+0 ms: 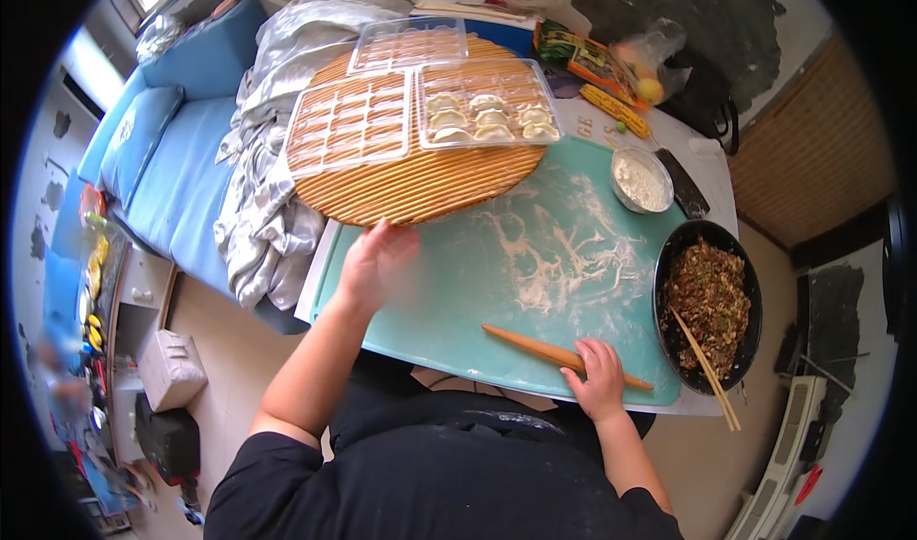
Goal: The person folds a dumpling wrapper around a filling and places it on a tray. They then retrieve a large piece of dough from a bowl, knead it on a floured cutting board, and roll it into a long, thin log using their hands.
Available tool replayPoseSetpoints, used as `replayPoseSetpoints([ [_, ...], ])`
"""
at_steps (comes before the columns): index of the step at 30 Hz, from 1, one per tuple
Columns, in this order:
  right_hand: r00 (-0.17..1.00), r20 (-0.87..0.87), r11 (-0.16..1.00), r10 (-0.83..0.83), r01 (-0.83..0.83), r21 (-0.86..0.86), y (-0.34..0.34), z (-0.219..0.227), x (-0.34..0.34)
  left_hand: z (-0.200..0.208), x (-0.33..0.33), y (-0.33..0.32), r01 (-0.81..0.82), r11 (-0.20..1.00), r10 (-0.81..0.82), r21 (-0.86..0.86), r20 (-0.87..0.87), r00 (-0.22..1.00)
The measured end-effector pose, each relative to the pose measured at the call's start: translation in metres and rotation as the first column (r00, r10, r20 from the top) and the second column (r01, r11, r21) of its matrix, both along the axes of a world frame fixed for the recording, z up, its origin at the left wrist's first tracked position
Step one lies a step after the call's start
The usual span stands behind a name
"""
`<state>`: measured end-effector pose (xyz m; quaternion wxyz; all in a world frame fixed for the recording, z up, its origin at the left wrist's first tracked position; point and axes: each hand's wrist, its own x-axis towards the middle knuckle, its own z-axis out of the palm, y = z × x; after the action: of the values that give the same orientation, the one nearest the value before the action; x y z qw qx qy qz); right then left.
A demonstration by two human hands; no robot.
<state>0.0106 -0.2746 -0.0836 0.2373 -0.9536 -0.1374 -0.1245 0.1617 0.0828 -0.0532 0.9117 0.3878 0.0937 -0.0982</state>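
I had the right hand [598,378] over the tapered brown wooden rolling pin [535,345], clench unclear, pin slanting along near edge of the flat teal mat [435,316]; left hand [374,261] loosely open, mat's left.

Open passage spans the floured middle of the mat [449,263]. The board [420,196] bounds its far left; the bowl [633,205] and pan [705,229] block the right, chopsticks [707,372] jutting past the pan's near rim. The pin [535,346], under the right hand [599,378], bars the near side.
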Motion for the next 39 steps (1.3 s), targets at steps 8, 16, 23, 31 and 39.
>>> replayPoseSetpoints([
  [8, 0.982, 0.019, 0.980, -0.188, 0.189, -0.068, -0.003, -0.016, -0.012, -0.008, 0.030, 0.005, -0.207, 0.909, 0.185, -0.361, -0.095, 0.978],
  [16, 0.952, 0.032, 0.947, -0.304, 0.306, -0.096, -0.015, -0.019, -0.002, -0.010, 0.030, 0.015, -0.060, 0.967, 0.093, -0.249, 0.124, 0.988],
  [23, 0.946, 0.018, 0.938, -0.324, 0.324, -0.127, -0.019, -0.028, 0.000, 0.013, 0.015, 0.049, -0.020, 0.994, 0.049, -0.110, 0.269, 0.962],
  [31, 0.931, 0.081, 0.906, -0.357, 0.366, -0.214, -0.021, -0.025, 0.029, 0.066, -0.014, 0.090, -0.044, 0.948, 0.130, -0.316, 0.255, 0.958],
  [39, 0.982, 0.118, 0.985, -0.145, 0.154, -0.072, 0.041, 0.025, 0.095, 0.083, -0.034, 0.171, -0.153, 0.933, 0.278, -0.325, 0.382, 0.881],
])
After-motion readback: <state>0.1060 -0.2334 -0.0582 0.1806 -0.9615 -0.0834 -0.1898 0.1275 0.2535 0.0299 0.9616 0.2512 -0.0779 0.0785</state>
